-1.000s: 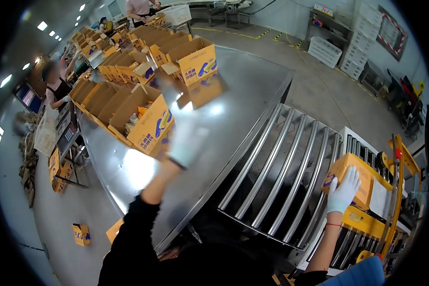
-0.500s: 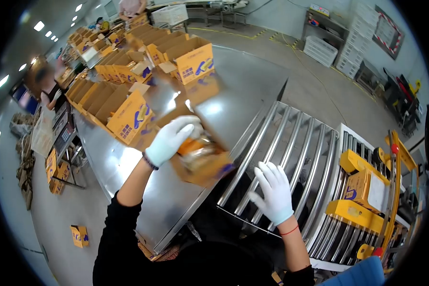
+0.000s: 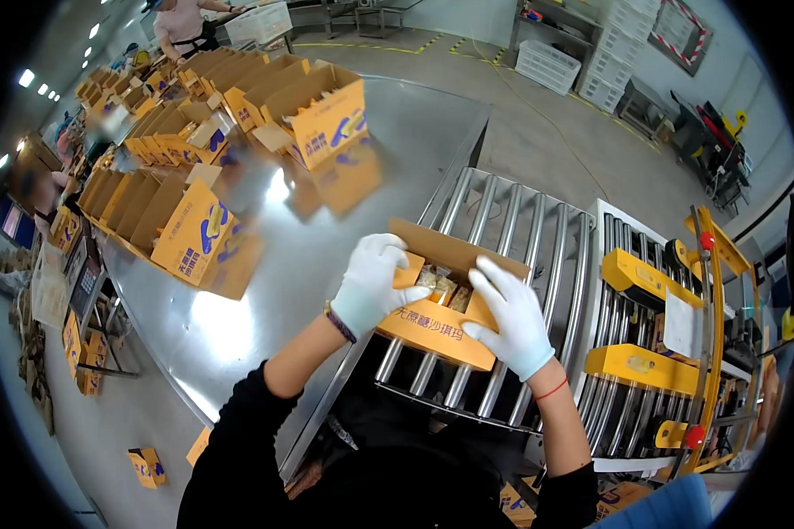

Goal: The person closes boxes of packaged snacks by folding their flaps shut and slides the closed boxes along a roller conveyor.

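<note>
An orange carton point(image 3: 432, 331) sits on the metal rollers point(image 3: 505, 231), its rear flap standing up and wrapped items point(image 3: 441, 286) showing inside. My left hand point(image 3: 370, 284), in a white glove, grips the carton's left end, thumb over the front edge. At the right end my right hand point(image 3: 509, 319), also gloved, holds the side flap with its thumb near the front panel. Both end flaps lean inward under my hands.
A metal table point(image 3: 309, 256) at left bears rows of open cartons point(image 3: 185, 238). Right of the rollers stands a machine with yellow guides point(image 3: 644, 368). People point(image 3: 185, 26) stand beyond the cartons. A small carton point(image 3: 147, 467) lies on the floor.
The carton has moved from the table onto the rollers. My right hand has left the other carton at the machine and come to this one; that carton has moved farther into the machine.
</note>
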The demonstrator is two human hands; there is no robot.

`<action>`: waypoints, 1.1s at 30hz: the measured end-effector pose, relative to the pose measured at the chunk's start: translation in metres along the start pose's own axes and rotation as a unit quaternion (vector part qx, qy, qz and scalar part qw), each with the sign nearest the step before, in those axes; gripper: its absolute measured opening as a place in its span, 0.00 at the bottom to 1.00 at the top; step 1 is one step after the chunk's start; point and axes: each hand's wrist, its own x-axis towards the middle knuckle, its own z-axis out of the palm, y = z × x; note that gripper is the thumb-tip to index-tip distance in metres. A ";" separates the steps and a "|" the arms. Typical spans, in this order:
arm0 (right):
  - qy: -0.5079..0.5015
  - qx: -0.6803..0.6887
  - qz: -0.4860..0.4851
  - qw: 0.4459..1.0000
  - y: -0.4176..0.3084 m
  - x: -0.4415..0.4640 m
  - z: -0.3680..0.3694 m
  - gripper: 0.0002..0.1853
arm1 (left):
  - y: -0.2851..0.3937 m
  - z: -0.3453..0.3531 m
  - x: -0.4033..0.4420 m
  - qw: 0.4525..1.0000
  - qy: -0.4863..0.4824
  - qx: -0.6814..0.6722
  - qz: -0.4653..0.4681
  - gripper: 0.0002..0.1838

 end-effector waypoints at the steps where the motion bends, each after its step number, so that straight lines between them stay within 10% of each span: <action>1: 0.013 -0.032 0.004 0.999 -0.008 0.007 -0.009 0.45 | 0.001 0.005 -0.004 0.995 0.097 0.016 -0.022 0.26; 3: 0.050 -0.121 0.077 0.988 -0.021 0.009 -0.006 0.53 | -0.009 0.013 -0.021 0.993 0.113 0.031 -0.034 0.30; 6: 0.001 -0.041 0.079 0.996 -0.044 -0.017 0.010 0.55 | -0.029 0.020 -0.038 0.851 0.043 -0.434 -0.293 0.35; 9: -0.057 -0.053 0.071 0.994 -0.037 -0.054 0.021 0.51 | -0.008 0.012 -0.014 0.840 -0.023 -0.421 -0.342 0.34; 16: -0.018 -0.220 0.273 0.936 0.052 -0.056 -0.017 0.63 | 0.086 0.161 0.069 0.876 0.100 -0.436 -0.181 0.29; 17: 0.013 -0.228 0.254 0.940 0.067 -0.055 -0.014 0.62 | 0.096 0.167 0.080 0.942 -0.049 -0.303 -0.139 0.34; 18: 0.022 -0.239 0.247 0.939 0.080 -0.053 -0.014 0.58 | 0.096 0.188 0.088 0.844 -0.173 -0.497 -0.107 0.39; 20: 0.032 -0.248 0.244 0.937 0.103 -0.061 -0.015 0.54 | 0.097 0.151 0.110 0.854 -0.315 -0.393 -0.129 0.40; 24: 0.077 -0.282 0.233 0.928 0.131 -0.082 -0.021 0.33 | 0.011 0.077 0.169 0.986 -0.011 -0.145 -0.082 0.27; 27: 0.043 -0.272 0.233 0.933 0.136 -0.089 -0.028 0.21 | -0.099 0.019 0.198 0.933 0.232 0.273 -0.029 0.24; 31: -0.019 -0.197 0.208 0.958 0.138 -0.094 -0.026 0.17 | -0.181 -0.004 0.164 0.950 -0.008 0.193 -0.244 0.18; 33: 0.116 0.062 0.193 0.972 0.115 -0.089 -0.001 0.25 | -0.160 -0.002 0.134 0.977 0.000 0.165 -0.133 0.13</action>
